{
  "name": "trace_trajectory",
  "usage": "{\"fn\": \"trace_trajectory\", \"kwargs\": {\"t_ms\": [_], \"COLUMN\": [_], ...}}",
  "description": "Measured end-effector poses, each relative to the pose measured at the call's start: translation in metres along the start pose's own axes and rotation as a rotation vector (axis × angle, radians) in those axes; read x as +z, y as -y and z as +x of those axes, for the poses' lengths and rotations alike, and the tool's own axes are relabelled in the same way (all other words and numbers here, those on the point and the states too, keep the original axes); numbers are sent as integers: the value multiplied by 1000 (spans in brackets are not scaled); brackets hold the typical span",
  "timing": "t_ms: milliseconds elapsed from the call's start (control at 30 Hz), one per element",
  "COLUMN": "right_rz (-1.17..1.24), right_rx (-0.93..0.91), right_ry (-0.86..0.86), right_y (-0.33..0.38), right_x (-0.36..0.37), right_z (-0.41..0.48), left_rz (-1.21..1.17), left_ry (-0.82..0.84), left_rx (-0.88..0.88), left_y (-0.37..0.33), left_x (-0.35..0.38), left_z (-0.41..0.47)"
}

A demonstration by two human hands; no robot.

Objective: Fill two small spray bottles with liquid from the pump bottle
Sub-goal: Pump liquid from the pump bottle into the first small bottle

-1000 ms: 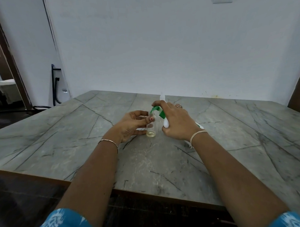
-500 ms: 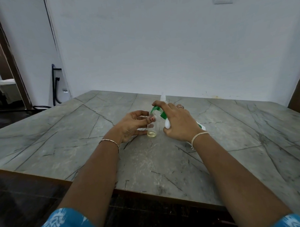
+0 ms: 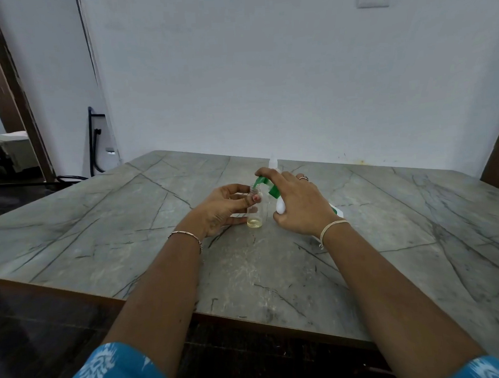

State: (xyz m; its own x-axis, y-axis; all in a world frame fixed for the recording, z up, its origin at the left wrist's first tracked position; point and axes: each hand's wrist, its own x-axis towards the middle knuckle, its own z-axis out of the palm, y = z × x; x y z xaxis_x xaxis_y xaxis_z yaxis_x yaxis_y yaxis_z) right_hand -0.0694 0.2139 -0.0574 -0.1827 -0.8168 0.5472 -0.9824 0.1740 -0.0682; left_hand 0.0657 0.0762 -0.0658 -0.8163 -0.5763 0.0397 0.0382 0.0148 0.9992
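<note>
Fingers (image 3: 238, 188) and thumb of the left hand (image 3: 221, 211) pinch the small spray bottle (image 3: 257, 212) near its shoulder, with the thumb on the near face and the other fingers curled round the far side. The bottle stands upright on the tabletop (image 3: 130, 221), uncapped, with a shallow layer of pale yellow liquid (image 3: 254, 223) at its bottom. Fingers (image 3: 266, 173) of the right hand (image 3: 300, 207) are curled over the pump bottle (image 3: 280, 207), just right of the small spray bottle. The forefinger lies along the top of the green pump head (image 3: 274, 191), whose spout reaches over the small bottle's open mouth, and the thumb sits under the white neck. Obscured: most of the pump bottle's body lies beneath the right palm and wrist. Only the white neck section and white-and-green slivers (image 3: 336, 211) to the right of the hand show, so its exact tilt cannot be settled. Whether liquid is leaving the spout cannot be told. Just behind the small spray bottle, above the right forefinger, a pale translucent cap top (image 3: 273, 163) shows. Its lower part is hidden, and what it belongs to cannot be confirmed. Count: two hands, one pump bottle, one small spray bottle plainly in view, one cap top, one thin bracelet (image 3: 187, 236) on the left wrist, one pale band (image 3: 333, 226) on the right wrist, one ring (image 3: 303, 178) on the right hand.
</note>
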Motion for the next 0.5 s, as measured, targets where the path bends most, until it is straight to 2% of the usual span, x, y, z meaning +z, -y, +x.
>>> {"fn": "trace_trajectory", "kwargs": {"t_ms": [233,500], "right_rz": [66,-22], "right_rx": [10,4], "right_ry": [-6,-10], "right_y": [3,1], "right_x": [4,2], "right_z": [5,1], "left_rz": [2,-23], "left_ry": [10,7], "left_rx": [6,9], "left_y": [1,0], "left_x": [0,1], "left_z": [0,0]}}
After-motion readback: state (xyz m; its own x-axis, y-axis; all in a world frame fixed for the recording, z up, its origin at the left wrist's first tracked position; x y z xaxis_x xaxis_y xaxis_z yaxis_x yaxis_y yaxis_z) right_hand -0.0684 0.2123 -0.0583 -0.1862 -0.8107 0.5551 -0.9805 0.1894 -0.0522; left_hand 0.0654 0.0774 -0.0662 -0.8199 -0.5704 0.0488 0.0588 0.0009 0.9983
